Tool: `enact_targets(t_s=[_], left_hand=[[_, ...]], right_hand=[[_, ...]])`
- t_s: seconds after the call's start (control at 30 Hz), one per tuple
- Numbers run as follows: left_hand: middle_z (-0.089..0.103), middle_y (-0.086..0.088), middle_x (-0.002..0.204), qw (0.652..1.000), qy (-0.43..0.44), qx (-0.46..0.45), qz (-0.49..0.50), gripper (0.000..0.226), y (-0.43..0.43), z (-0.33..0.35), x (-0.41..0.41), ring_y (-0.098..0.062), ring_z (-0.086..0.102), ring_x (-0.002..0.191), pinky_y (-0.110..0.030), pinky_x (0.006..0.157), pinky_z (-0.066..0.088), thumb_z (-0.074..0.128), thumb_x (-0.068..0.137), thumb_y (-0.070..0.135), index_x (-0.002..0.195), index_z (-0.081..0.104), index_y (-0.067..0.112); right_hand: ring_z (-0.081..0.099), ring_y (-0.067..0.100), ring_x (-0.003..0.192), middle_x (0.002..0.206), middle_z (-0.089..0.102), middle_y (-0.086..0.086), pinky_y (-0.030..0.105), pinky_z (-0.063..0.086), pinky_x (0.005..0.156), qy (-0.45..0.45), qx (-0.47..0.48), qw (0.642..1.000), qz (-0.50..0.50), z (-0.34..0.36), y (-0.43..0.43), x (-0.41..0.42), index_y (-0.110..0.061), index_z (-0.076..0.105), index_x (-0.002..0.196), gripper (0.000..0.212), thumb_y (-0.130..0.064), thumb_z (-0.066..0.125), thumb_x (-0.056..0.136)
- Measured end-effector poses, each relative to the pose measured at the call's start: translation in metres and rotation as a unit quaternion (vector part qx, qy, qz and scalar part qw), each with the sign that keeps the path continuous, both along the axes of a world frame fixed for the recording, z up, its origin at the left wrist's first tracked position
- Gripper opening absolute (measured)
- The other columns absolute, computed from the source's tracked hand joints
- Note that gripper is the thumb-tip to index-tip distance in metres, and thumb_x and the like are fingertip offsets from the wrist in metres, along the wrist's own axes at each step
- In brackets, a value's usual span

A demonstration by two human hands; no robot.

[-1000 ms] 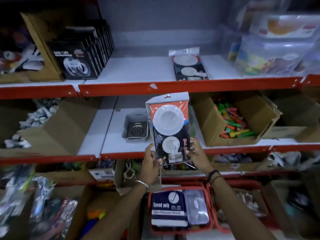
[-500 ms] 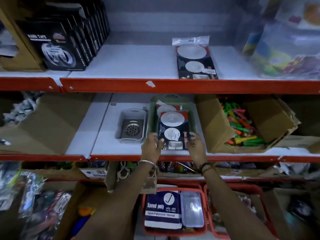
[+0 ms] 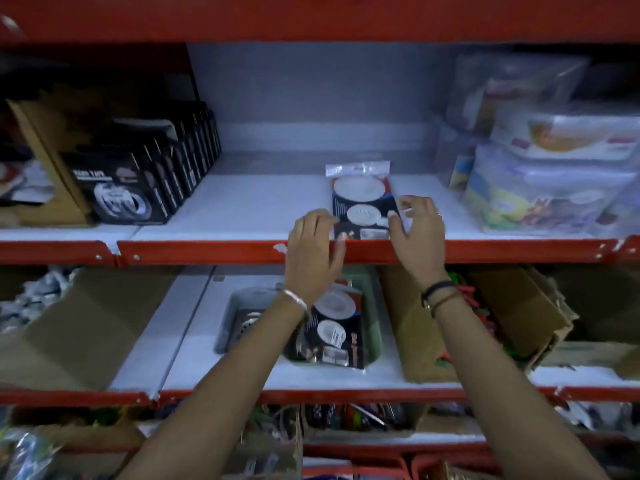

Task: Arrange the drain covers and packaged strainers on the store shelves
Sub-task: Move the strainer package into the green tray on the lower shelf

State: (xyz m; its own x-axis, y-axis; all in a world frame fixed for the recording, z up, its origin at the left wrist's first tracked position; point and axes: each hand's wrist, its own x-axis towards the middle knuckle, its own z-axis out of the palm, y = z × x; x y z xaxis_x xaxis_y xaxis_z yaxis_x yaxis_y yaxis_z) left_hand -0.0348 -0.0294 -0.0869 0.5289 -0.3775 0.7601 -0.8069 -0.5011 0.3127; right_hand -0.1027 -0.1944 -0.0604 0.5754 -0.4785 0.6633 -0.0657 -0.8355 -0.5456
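A packaged strainer lies flat on the upper white shelf, near its red front edge. My left hand is at the pack's lower left corner with fingers spread. My right hand is at its lower right corner, fingers curled and apart, touching the pack's edge. Neither hand lifts it. On the shelf below, another packaged strainer rests in a green tray. Left of that tray sits a grey tray with a metal drain cover, partly hidden by my left forearm.
Black boxed tape products stand in a row at the upper left. Clear plastic containers fill the upper right. Cardboard boxes flank the trays on the lower shelf; the right one holds colourful pieces. Red baskets sit further below.
I put the strainer pack into the green tray on the lower shelf and let go. Both hands then rose to the pack on the upper shelf, and my view tilted up.
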Motion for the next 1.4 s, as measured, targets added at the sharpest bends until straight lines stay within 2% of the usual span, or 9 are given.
enact_targets(t_s=[0.13,0.2,0.33,0.43,0.63,0.93,1.13,1.3,1.4], left_hand=[[0.049,-0.023,0.129,0.943,0.233,0.224,0.082,0.045,-0.035,0.044,0.043,-0.039,0.045,0.119,-0.046,0.095,0.041,0.040,0.095,0.033,0.124,0.042,-0.001],[0.045,-0.026,0.133,0.907,0.365,0.202,0.056,0.046,-0.048,0.050,0.058,-0.040,0.045,0.122,-0.046,0.099,0.040,0.043,0.094,0.027,0.127,0.035,-0.004],[0.054,-0.027,0.123,0.867,0.490,-0.052,-0.075,0.032,-0.053,0.059,0.056,-0.040,0.060,0.105,-0.045,0.089,0.054,0.051,0.088,0.005,0.112,0.029,0.010],[0.051,-0.016,0.107,0.860,0.457,-0.166,-0.157,0.040,-0.032,0.059,0.017,-0.027,0.062,0.081,-0.031,0.065,0.055,0.046,0.090,-0.004,0.117,0.024,0.016],[0.041,-0.012,0.123,0.926,0.328,-0.106,-0.152,0.053,0.045,-0.009,-0.060,-0.019,0.043,0.111,-0.035,0.102,0.037,0.050,0.091,0.006,0.135,0.022,0.011],[0.043,-0.005,0.126,0.928,0.351,0.034,-0.117,0.051,0.122,-0.112,-0.117,-0.021,0.050,0.109,-0.032,0.094,0.042,0.057,0.089,0.016,0.130,0.027,0.011],[0.057,-0.011,0.100,0.903,0.414,0.075,-0.092,0.039,0.144,-0.162,-0.133,-0.028,0.059,0.080,-0.040,0.074,0.051,0.061,0.086,0.019,0.114,0.033,0.016],[0.046,-0.003,0.092,0.899,0.416,0.057,-0.124,0.026,0.132,-0.171,-0.122,-0.010,0.043,0.077,-0.014,0.068,0.036,0.067,0.081,0.011,0.090,0.043,0.017],[0.052,-0.008,0.094,0.905,0.408,0.042,-0.117,0.023,0.110,-0.165,-0.096,-0.016,0.048,0.085,-0.024,0.070,0.038,0.067,0.080,0.008,0.087,0.047,0.017]], right_hand=[[0.050,0.039,0.119,0.128,0.055,0.021,0.045,0.032,0.103,0.381,0.036,0.920,-0.078,0.031,-0.029,0.033,-0.004,0.049,0.121,0.041,-0.031,0.051,0.091],[0.050,0.037,0.118,0.129,0.054,0.019,0.043,0.033,0.103,0.395,0.072,0.915,-0.048,0.038,-0.034,0.043,-0.004,0.050,0.119,0.036,-0.024,0.052,0.090],[0.053,0.025,0.093,0.116,0.058,0.020,0.032,0.045,0.082,0.200,0.260,0.942,0.073,0.045,-0.039,0.046,-0.002,0.049,0.115,0.028,-0.004,0.054,0.088],[0.052,0.019,0.098,0.110,0.052,0.007,0.028,0.049,0.083,0.081,0.365,0.913,0.162,0.046,-0.029,0.019,0.000,0.034,0.139,0.052,0.003,0.053,0.091],[0.060,0.011,0.102,0.120,0.060,0.001,0.014,0.052,0.085,0.059,0.333,0.906,0.254,-0.020,0.023,-0.052,-0.013,0.045,0.130,0.047,0.003,0.057,0.088],[0.052,0.018,0.120,0.131,0.054,0.005,0.036,0.044,0.103,0.161,0.381,0.875,0.253,-0.111,0.093,-0.121,-0.023,0.044,0.129,0.052,0.011,0.047,0.089],[0.056,0.008,0.099,0.133,0.047,0.007,0.013,0.050,0.081,0.220,0.418,0.858,0.203,-0.160,0.115,-0.149,-0.011,0.032,0.140,0.057,0.012,0.046,0.090],[0.058,0.030,0.085,0.130,0.053,0.014,0.050,0.052,0.075,0.277,0.437,0.839,0.171,-0.185,0.097,-0.134,-0.018,0.035,0.141,0.064,0.013,0.047,0.086],[0.058,0.022,0.078,0.123,0.054,0.010,0.023,0.051,0.063,0.300,0.422,0.843,0.142,-0.183,0.077,-0.107,-0.012,0.032,0.144,0.065,0.011,0.050,0.085]])
